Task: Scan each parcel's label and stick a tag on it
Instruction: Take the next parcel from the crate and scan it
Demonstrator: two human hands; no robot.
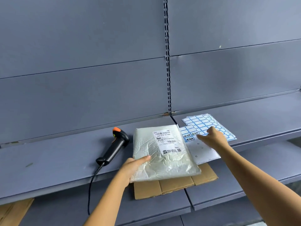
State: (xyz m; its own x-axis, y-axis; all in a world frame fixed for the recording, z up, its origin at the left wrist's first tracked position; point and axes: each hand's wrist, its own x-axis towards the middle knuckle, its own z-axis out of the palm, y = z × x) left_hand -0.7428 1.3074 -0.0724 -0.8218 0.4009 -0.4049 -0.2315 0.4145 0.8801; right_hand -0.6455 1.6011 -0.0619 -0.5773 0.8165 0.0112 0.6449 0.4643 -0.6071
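A white padded parcel (pixel 162 162) lies label (pixel 167 141) up on a flat piece of cardboard (pixel 171 185) on a grey metal shelf (pixel 48 160). My left hand (pixel 132 167) grips its near left corner, thumb on top. My right hand (pixel 215 138) rests over the blue-bordered tag sheets (pixel 202 123) just right of the parcel, fingers bent; I cannot tell whether it pinches a tag. A black handheld scanner (pixel 116 144) lies on the shelf to the parcel's left.
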